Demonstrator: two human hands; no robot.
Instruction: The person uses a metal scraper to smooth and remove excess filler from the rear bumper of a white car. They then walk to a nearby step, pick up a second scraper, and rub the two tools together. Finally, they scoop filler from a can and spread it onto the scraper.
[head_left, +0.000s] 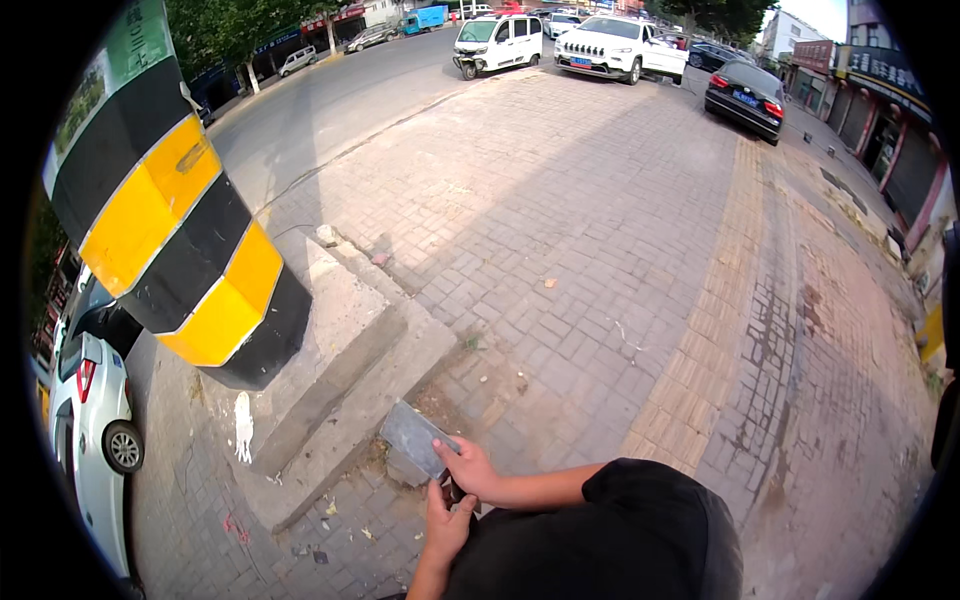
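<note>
Grey slab (413,437) is what I have in hand, held with a broad face turned up, just at the near long edge of the stepped concrete base (390,375), roughly midway between that edge's right corner and its near corner. My right hand (468,470) pinches it by the near end, thumb laid on the upper face; the fingers underneath are hidden. My left hand (447,518) sits just below, fingers curled up toward that same end and a small dark item (457,491) between the hands. From here I cannot tell whether it grips the item, the slab or nothing.

I'd keep the right thumb firm, since the far end has no hand under it and a pinch at one end could let it tip. A pale lump (401,469) shows below the slab; touching or apart, I can't say, so I'd raise the slab slightly before turning it, to avoid a scrape. I'd use the left hand only at the near end, fingertips off the upper face, and hold both wrists steady.
</note>
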